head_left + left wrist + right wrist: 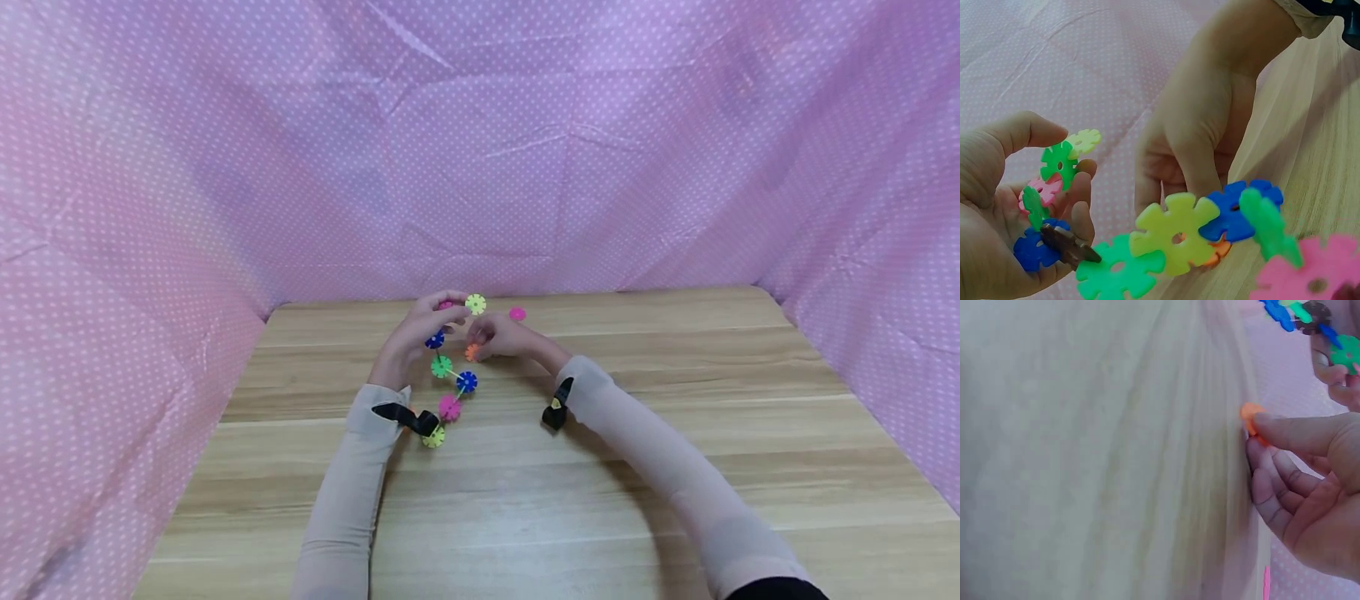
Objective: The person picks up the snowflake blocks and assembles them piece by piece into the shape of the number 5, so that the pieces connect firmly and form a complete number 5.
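My left hand (417, 331) holds one end of a chain of flower-shaped interlocking discs. In the left wrist view its fingers curl round that end, with the thumb by a green disc (1055, 156) and a pale yellow disc (1087, 140). Blue, brown, green, yellow and pink pieces follow, the chain trailing down beside the left forearm to a yellow disc (433, 437). Close by on the right, my right hand (507, 335) pinches a loose orange disc (1250, 414) between thumb and fingers, low over the tabletop.
A single pink disc (517, 314) lies near the table's back edge, behind the right hand. The wooden table (675, 367) is enclosed by a pink dotted cloth (480, 167) at the back and sides. Black camera straps (555, 410) sit on both wrists.
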A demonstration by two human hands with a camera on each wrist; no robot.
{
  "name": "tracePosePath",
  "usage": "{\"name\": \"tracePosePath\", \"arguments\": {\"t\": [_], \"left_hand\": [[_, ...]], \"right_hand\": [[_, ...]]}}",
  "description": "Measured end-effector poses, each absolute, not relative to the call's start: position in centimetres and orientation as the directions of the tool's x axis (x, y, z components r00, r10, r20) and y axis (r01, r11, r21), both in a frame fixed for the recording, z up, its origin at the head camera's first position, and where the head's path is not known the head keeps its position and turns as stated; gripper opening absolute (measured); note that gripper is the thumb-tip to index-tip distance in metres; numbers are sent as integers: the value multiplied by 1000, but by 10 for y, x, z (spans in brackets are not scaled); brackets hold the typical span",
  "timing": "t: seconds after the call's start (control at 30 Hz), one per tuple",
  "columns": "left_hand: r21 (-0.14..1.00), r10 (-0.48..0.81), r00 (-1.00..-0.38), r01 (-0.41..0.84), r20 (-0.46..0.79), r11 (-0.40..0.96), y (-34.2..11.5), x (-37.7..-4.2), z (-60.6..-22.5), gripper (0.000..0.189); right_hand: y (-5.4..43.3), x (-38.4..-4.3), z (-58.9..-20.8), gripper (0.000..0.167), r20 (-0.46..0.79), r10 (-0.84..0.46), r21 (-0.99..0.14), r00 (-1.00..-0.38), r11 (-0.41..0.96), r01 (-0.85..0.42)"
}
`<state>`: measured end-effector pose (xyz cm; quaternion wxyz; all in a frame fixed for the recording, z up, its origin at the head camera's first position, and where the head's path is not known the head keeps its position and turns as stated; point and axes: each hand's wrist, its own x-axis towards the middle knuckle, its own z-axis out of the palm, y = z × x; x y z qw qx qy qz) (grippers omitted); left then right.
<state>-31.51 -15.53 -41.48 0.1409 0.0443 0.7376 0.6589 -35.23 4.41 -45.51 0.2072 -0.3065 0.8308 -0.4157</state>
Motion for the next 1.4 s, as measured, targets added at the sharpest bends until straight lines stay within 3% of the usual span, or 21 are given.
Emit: {"name": "tracePosePath", "arguments": {"t": [0.13, 0.33, 0.53, 0.67, 0.93, 1.4], "left_hand": [[986, 286, -949, -96, -131, 134, -156, -321, -415, 36], [989, 282, -950, -107, -131, 100, -152, -329, -418, 36], [989, 268, -952, -137, -146, 54, -147, -334, -419, 33], [989, 265, -953, -138, -148, 58, -146, -338, -421, 35], [989, 280, -950, -125, -141, 75, -148, -345, -423, 32], [988, 290, -946, -116, -141, 101, -147, -348, -423, 31]], "right_hand": [[53, -353, -456, 27, -92, -651, -867, -753, 424, -261], [71, -353, -456, 22, -87, -534, -910, -841, 387, -152], [84, -355, -447, 22, -10, -404, -962, -915, 253, -101], [85, -357, -439, 23, 58, -354, -977, -933, 173, -126], [80, -359, -431, 20, 137, -308, -970, -942, 153, -191], [66, -349, -423, 13, 279, -259, -896, -925, 276, -348]]}}
